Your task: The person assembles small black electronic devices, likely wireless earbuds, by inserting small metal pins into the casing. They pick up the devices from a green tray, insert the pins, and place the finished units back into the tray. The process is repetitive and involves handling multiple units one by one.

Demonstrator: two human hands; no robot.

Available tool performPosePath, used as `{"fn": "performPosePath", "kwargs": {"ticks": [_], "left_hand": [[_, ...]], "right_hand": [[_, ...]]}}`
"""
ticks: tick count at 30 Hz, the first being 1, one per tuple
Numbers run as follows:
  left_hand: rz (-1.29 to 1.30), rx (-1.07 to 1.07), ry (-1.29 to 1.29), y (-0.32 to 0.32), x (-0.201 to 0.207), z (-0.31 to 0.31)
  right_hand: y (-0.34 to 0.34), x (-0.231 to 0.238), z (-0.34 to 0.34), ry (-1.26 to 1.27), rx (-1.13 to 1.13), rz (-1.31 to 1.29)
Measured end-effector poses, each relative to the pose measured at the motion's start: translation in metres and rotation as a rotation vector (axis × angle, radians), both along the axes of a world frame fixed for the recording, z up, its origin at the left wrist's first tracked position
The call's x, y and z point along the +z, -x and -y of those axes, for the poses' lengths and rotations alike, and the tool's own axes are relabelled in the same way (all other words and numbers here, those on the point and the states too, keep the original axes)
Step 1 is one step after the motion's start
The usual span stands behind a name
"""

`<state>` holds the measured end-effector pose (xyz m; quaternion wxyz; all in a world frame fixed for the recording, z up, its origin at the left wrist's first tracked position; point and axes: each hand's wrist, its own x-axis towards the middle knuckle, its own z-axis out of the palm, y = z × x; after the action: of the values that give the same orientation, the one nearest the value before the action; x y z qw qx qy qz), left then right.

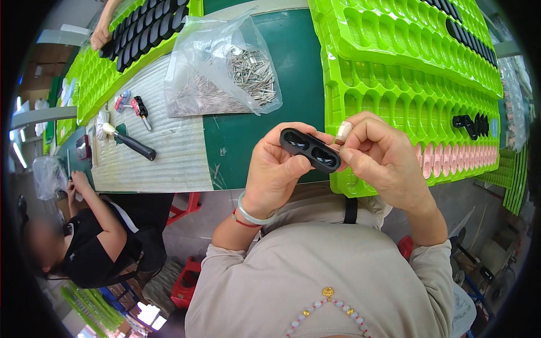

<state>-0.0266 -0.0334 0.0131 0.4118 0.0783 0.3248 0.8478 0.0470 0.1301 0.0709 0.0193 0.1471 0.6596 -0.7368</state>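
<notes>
A glossy black earbud case part [309, 149] with two rounded hollows is gripped in my left hand [269, 172], the thumb lying along its near side. My right hand [382, 155] is at the part's right end, thumb and fingers pinched together. A pale finger cot [344, 131] covers one of its fingertips. Something small and pinkish shows by the pinch, but I cannot tell what it is. Just beyond my right hand lies a bright green moulded tray [369, 103], with a row of pink pieces [452, 160] and a few black pieces [472, 125].
A clear bag of thin metal pins [251, 76] sits on the green tabletop [293, 50]. Left of it are a black-handled hammer [133, 143] and small drivers [141, 112]. A tray of black parts [147, 31] is near another person's hand [101, 36]. A co-worker [96, 242] sits at left.
</notes>
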Motion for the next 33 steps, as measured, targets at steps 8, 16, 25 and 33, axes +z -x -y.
{"fn": "performPosePath", "kwargs": {"ticks": [8,16,25,33], "left_hand": [[-0.224,-0.018,0.115,0.008,0.011,0.005],[-0.065,-0.068,0.184,0.008,0.017,0.005],[0.045,-0.204,0.103,0.0,0.008,0.004],[0.084,-0.219,0.256,-0.001,0.021,-0.006]], "right_hand": [[0.0,-0.008,-0.003,-0.438,0.109,-0.165],[-0.002,-0.008,-0.011,-0.451,0.164,-0.275],[-0.012,-0.019,-0.011,-0.006,0.067,-0.156],[-0.017,-0.019,-0.022,-0.399,0.124,-0.349]]}}
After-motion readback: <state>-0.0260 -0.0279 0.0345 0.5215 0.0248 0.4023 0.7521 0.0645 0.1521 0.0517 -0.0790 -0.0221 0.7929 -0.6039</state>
